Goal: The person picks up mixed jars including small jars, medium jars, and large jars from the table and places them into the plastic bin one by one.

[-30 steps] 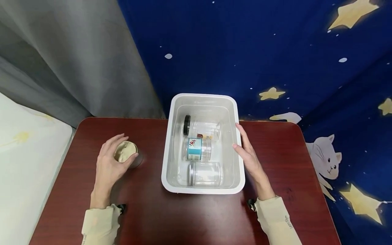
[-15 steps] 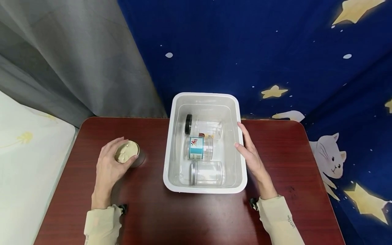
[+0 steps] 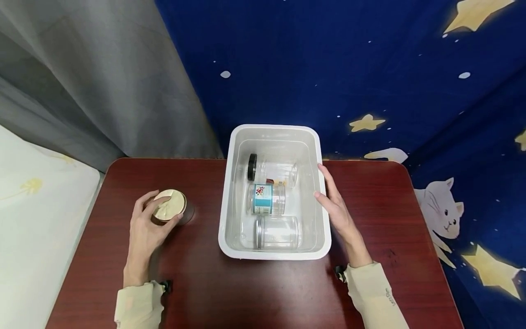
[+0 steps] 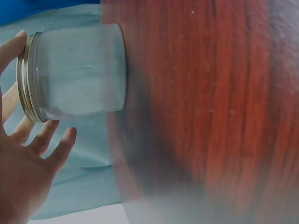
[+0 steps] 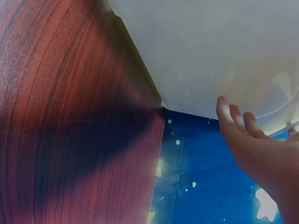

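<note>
Table [image 3: 255, 292] carries a white tub [image 3: 274, 255] holding three jars on their sides. Your right hand [image 3: 337, 212], fingers straight, rests against its right wall. Your left hand [image 3: 149, 228] grips the upright jar [image 3: 169, 206] well left of the tub.

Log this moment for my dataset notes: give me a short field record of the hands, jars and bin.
left hand: holds gold-lidded jar, upright on table
right hand: flat against bin's right wall, fingers straight
bin: white, on table
bin contents: three jars on their sides; black-lidded jar, blue-labelled jar, clear jar
</note>
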Demonstrator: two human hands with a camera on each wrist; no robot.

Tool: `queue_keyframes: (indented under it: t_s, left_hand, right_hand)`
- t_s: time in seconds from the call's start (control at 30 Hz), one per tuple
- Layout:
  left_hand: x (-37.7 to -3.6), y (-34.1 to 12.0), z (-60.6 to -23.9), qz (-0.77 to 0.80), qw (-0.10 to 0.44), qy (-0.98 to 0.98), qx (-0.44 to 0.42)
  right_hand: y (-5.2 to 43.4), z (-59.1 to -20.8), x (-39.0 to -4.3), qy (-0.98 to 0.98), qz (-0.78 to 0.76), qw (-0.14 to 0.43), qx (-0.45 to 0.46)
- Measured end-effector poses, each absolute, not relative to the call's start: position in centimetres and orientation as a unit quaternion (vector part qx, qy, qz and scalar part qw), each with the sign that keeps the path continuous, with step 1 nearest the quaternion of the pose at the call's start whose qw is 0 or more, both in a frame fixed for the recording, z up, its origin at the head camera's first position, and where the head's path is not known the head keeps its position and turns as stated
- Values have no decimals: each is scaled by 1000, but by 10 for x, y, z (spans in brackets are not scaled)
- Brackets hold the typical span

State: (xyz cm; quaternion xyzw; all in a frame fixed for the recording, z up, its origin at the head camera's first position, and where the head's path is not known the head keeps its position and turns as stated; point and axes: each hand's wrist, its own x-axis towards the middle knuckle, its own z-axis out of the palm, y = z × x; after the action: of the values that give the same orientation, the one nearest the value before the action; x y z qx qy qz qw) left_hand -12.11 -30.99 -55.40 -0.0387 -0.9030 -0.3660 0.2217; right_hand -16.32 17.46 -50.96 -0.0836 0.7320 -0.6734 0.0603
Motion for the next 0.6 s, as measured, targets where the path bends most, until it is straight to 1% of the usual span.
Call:
queue_keyframes:
  t_s: [0.13, 0.47, 0.6]
  left_hand:
    - [-119, -310, -555, -372, 221, -901, -37]
    - [-118, -311, -562, -399, 171, -901, -12]
    - [-118, -314, -567, -416, 171, -893, -10]
  right_hand:
    - [174, -510, -162, 734, -672, 65, -79]
    - [175, -508, -163, 731, -675, 58, -82]
    - [174, -510, -163, 729, -677, 56, -85]
